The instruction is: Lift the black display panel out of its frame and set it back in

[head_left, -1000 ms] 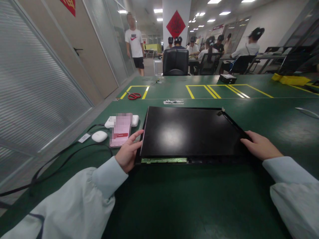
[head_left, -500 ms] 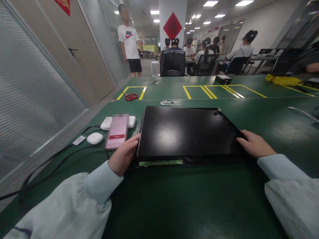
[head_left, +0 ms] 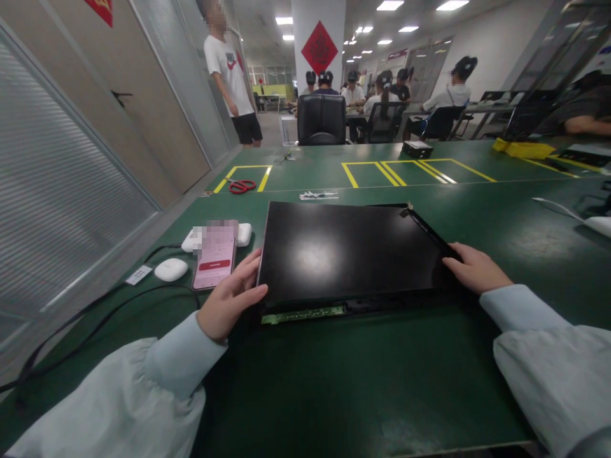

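A black LCD screen panel (head_left: 344, 254) lies over the green table in front of me, its glossy face up. Along its near edge runs a narrow green circuit board (head_left: 303, 315). My left hand (head_left: 230, 296) holds the panel's left edge, thumb at the front corner and fingers along the side, partly hidden behind it. On the opposite side, my right hand (head_left: 477, 267) grips the right edge with the thumb on top and the fingers around the black frame. Whether the panel's underside touches the table cannot be seen.
Left of the panel lie a phone (head_left: 216, 257), a white rounded case (head_left: 170, 270) and black cables (head_left: 90, 312). Red-handled scissors (head_left: 242, 186) and small silvery pieces (head_left: 318, 196) lie beyond it. A black box (head_left: 417, 150) sits farther back. A person (head_left: 232, 79) stands beyond the table.
My left thumb has come up over the panel's front left corner. My right hand keeps its grip. The view has shifted slightly right, and the standing person has turned.
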A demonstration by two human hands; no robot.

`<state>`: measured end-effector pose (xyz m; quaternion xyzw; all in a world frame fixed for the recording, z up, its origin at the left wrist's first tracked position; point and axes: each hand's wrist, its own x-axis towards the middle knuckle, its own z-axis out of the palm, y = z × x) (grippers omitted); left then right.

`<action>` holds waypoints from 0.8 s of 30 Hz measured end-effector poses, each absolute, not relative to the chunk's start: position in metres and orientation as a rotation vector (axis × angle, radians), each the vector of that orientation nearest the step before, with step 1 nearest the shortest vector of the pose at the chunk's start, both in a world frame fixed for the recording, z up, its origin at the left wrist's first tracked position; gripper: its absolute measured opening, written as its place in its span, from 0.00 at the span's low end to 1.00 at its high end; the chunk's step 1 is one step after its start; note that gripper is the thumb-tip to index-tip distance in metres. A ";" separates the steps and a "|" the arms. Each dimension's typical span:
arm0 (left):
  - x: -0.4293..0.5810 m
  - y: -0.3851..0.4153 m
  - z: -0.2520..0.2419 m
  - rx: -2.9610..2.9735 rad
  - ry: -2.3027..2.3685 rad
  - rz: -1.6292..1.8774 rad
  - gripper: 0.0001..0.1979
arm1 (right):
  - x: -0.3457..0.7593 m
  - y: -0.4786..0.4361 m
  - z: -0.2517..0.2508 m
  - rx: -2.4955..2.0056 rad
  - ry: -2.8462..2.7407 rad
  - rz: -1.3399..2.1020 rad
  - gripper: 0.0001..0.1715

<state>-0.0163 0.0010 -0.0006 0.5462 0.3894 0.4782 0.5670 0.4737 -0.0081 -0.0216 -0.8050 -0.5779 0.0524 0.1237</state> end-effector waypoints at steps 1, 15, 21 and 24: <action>-0.016 0.001 -0.001 1.287 0.890 1.121 0.26 | 0.474 -0.008 -0.022 -2.340 -1.654 0.160 0.29; -0.015 0.001 -0.003 1.320 0.775 1.111 0.31 | 0.463 -0.014 -0.009 -2.082 -1.047 0.448 0.18; -0.017 0.003 -0.001 1.208 0.789 1.191 0.31 | 0.456 -0.020 0.011 -1.750 -0.767 0.594 0.13; -0.015 0.004 0.007 1.100 0.750 1.199 0.33 | 0.449 -0.028 0.025 -1.581 -0.613 0.799 0.16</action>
